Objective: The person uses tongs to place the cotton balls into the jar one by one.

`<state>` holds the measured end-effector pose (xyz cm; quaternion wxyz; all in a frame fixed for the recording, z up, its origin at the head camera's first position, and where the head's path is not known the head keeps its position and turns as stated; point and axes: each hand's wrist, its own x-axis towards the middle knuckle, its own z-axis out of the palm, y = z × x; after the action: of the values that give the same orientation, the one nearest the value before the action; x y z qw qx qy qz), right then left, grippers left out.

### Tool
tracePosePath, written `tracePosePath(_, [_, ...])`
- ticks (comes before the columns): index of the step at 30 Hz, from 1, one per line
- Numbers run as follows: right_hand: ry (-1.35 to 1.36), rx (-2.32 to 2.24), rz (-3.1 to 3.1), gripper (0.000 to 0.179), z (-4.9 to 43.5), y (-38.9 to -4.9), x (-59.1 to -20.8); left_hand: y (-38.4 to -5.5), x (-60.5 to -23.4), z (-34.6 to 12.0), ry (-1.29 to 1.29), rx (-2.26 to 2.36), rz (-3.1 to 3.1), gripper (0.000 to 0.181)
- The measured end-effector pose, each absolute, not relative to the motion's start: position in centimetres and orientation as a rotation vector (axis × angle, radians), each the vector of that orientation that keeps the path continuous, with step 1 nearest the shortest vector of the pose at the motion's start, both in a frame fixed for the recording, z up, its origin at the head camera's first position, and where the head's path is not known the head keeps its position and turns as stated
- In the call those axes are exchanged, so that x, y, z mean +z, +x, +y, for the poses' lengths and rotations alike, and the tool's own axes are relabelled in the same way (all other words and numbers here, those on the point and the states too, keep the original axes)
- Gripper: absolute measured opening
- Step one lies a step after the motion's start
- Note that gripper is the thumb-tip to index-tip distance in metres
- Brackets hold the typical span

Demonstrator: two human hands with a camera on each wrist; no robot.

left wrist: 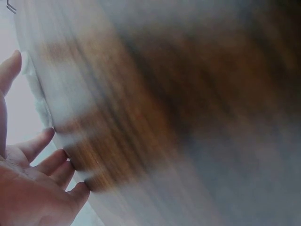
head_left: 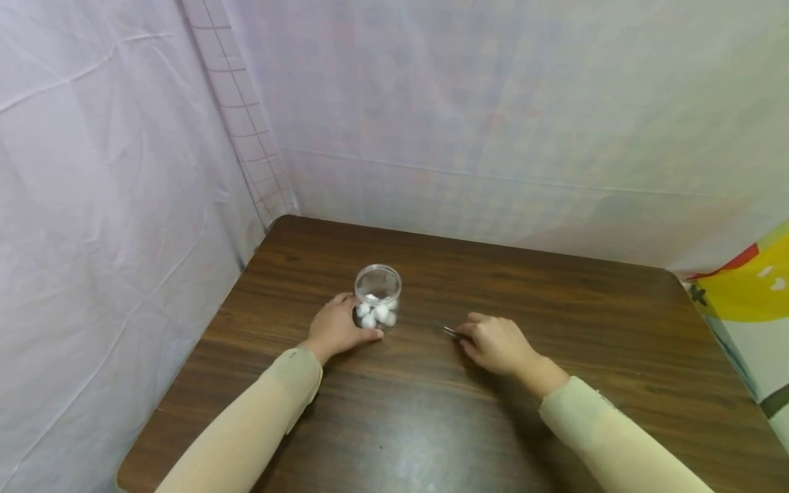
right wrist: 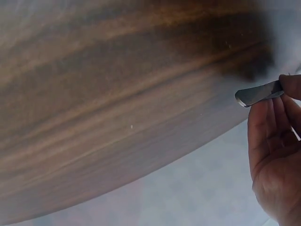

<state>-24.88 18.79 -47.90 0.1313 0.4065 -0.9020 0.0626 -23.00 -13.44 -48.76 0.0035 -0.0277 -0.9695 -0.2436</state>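
Observation:
A clear, open-topped jar (head_left: 378, 268) stands upright on the brown wooden table (head_left: 394, 383), left of the middle. Several white cotton balls (head_left: 381, 313) lie in its lower part. My left hand (head_left: 335, 327) holds the jar from its left side, thumb across the front and fingers behind. To the right of the jar, my right hand (head_left: 498, 344) pinches a pair of metal tweezers (head_left: 451, 332), whose tips point left toward the jar. In the right wrist view the flat, silvery end of the tweezers (right wrist: 258, 94) sticks out between thumb and fingers.
White cloth sheets (head_left: 493, 123) hang behind the table and along its left side. A yellow and red printed item (head_left: 746, 291) shows past the right edge. The table's rounded back corners are in view.

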Motion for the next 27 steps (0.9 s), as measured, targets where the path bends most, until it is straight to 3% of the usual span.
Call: tracePosePath(27, [1.145, 0.205, -2.603, 0.026, 19.0, -24.6, -49.0, -22.9, -49.0, -13.6, -0.108, -0.785, -3.036, 0.091])
